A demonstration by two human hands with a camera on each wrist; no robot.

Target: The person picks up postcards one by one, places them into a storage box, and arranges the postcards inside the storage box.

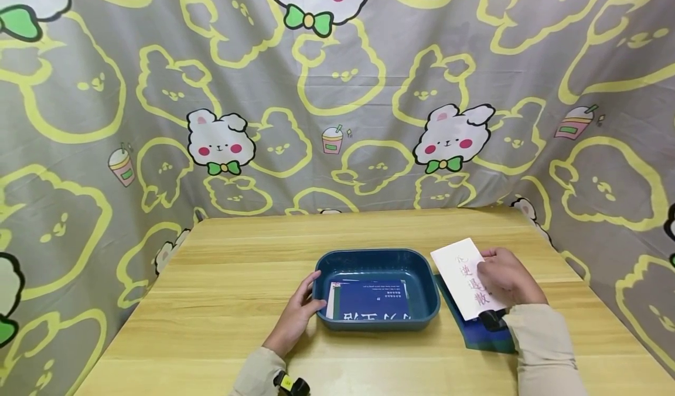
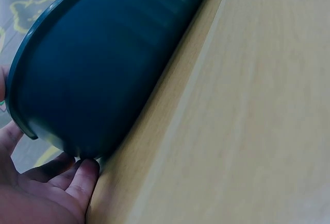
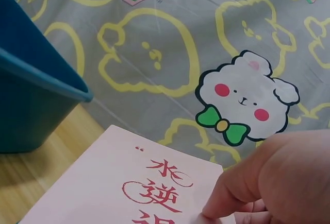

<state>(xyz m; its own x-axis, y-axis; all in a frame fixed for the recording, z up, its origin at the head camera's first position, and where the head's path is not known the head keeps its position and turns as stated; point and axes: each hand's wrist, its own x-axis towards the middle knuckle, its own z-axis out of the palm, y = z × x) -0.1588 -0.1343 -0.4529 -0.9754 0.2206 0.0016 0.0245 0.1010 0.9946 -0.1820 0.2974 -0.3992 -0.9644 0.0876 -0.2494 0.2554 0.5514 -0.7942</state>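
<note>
A dark blue plastic bin (image 1: 377, 325) stands on the wooden table. Inside it lies a blue card (image 1: 369, 299) with white characters. My left hand (image 1: 299, 311) grips the bin's left end; in the left wrist view its fingers (image 2: 85, 180) curl against the lower corner of the wall. To the right of the bin, my right hand (image 1: 503, 276) pinches a pale card (image 1: 464, 276) with red handwritten-style characters by its right edge. In the right wrist view the thumb (image 3: 242, 183) lies over the card's face. The fingers behind the card are mostly hidden.
Below the held card, another dark blue card or sheet (image 1: 482, 331) with a green edge lies on the table (image 1: 227, 302), partly covered. A grey curtain (image 1: 337, 167) with cartoon rabbits hangs behind and at both sides of the table.
</note>
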